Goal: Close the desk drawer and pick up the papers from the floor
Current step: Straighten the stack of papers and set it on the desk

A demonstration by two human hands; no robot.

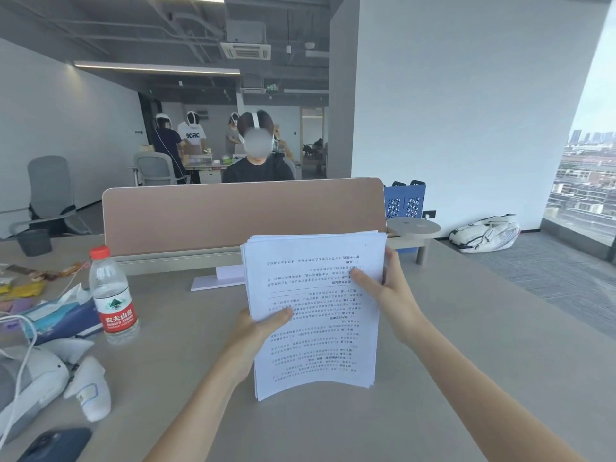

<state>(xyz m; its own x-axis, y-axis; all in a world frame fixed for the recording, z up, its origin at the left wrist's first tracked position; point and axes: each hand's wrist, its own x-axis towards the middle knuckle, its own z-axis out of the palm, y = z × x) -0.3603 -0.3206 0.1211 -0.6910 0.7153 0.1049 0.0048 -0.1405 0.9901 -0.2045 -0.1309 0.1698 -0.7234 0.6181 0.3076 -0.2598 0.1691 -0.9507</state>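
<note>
A thick stack of printed white papers [316, 328] stands upright above the grey desk [433, 378], its text upside down to me. My left hand [256, 331] grips the stack's left edge, thumb across the front. My right hand [390, 291] holds the right edge higher up, thumb on the front and fingers behind. The stack's bottom edge hangs just over the desk top. No drawer is in view.
A water bottle [113, 295] with a red cap stands at the left, beside a tissue pack [63, 318], snack wrappers, white devices [90, 388] and a dark phone [56, 445]. A tan divider panel [233, 211] runs along the desk's far edge; a person sits behind it. A white bag [486, 233] lies on the floor at right.
</note>
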